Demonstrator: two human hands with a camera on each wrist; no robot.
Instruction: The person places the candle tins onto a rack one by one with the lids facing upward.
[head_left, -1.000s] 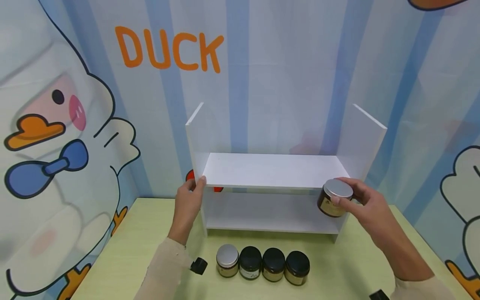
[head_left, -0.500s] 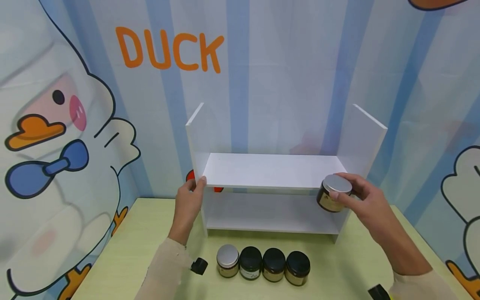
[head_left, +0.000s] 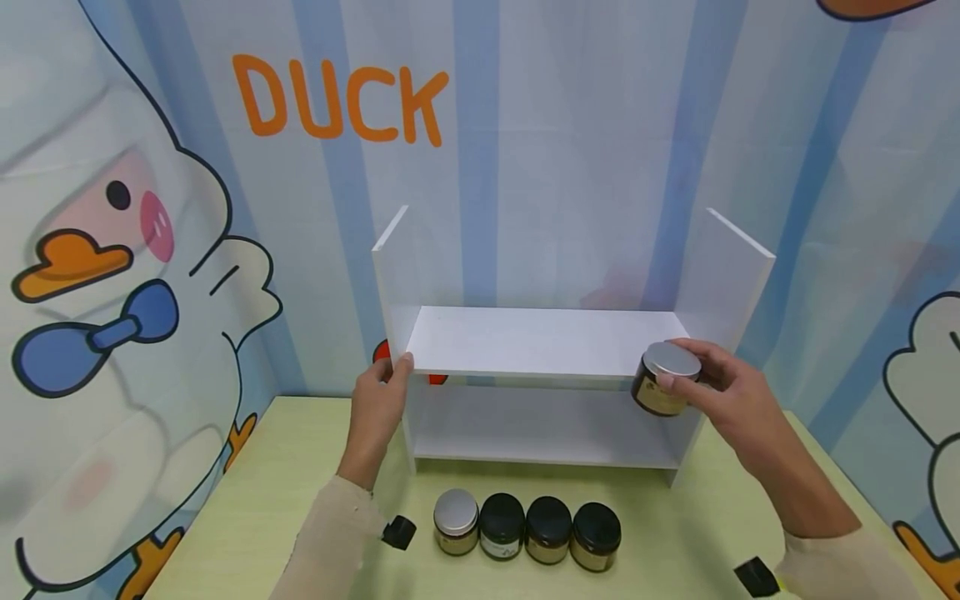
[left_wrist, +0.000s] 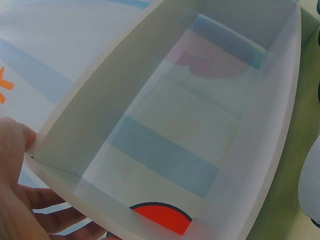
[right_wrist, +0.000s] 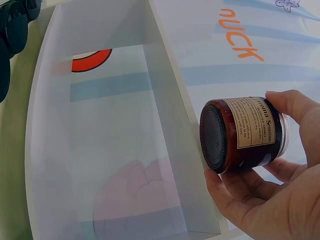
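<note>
My right hand (head_left: 742,408) holds a scented candle jar (head_left: 658,395) with a silver lid, thumb on one side and fingers on the other. The jar is dark amber glass with a cream label, seen close up in the right wrist view. It is in front of the right end of the white shelf's upper board (head_left: 525,342), near that board's front edge. At the shelf's left side panel (head_left: 392,292), my left hand (head_left: 377,417) grips the edge, thumb in front. In the left wrist view its fingers (left_wrist: 55,220) pass round the panel's outer face.
Several jars stand in a row on the pale green table before the shelf: one silver-lidded jar (head_left: 455,521) at the left, then black-lidded jars (head_left: 547,529). The shelf's right side panel (head_left: 723,283) rises beside the held candle. A printed duck backdrop (head_left: 585,150) hangs behind.
My right hand has lifted the candle jar a little and shifted it slightly left, towards the upper board. The left hand has stayed on the side panel.
</note>
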